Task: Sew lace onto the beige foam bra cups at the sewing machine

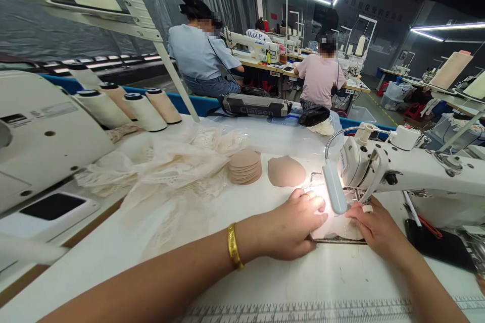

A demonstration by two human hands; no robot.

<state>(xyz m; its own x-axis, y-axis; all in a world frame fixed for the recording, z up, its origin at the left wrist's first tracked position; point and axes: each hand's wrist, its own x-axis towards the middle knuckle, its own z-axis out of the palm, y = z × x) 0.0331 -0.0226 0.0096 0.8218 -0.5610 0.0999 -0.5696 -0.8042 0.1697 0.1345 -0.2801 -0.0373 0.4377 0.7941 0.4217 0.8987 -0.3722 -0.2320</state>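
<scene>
My left hand (293, 224) lies on the white table with a gold bangle on the wrist, fingers curled over a pale lace piece (343, 229) at the needle of the white sewing machine (401, 169). My right hand (373, 227) presses the same piece from the right, fingers bent down on it. The machine's lamp (334, 187) glares on both hands, so the piece's edges are washed out. A stack of beige pads (245, 166) and one beige moulded cup (286, 171) sit just beyond my left hand.
A heap of cream lace fabric (178, 171) covers the table's left. Thread cones (146, 110) stand at the back left beside another machine (41, 136). Two seated people (200, 58) work at machines behind. Dark scissors (432, 234) lie at right. A ruler runs along the front edge (303, 310).
</scene>
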